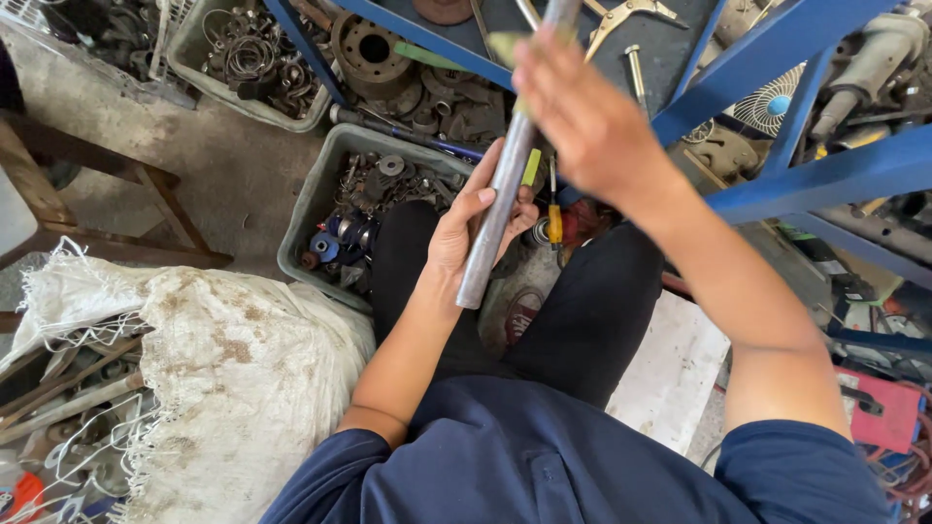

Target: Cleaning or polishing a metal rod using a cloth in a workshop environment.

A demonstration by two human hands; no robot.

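Cluttered workshop floor of bare concrete lies under a seated person, whose knees in dark trousers frame the work. A grey metal rod runs slantwise up from the lap toward the top edge of the view. The left hand cups its lower part, fingers curled round the shaft from behind, seemingly to steady it. The right hand is blurred over the upper part, fingers close together, and whether it grips the rod cannot be told. A green strip shows beside the rod, and a yellow-handled tool lies just past the left hand. Beyond the knees sits a grey bin of small metal parts. A stained white sack lies at the person's left; blue frame bars cross at the right.
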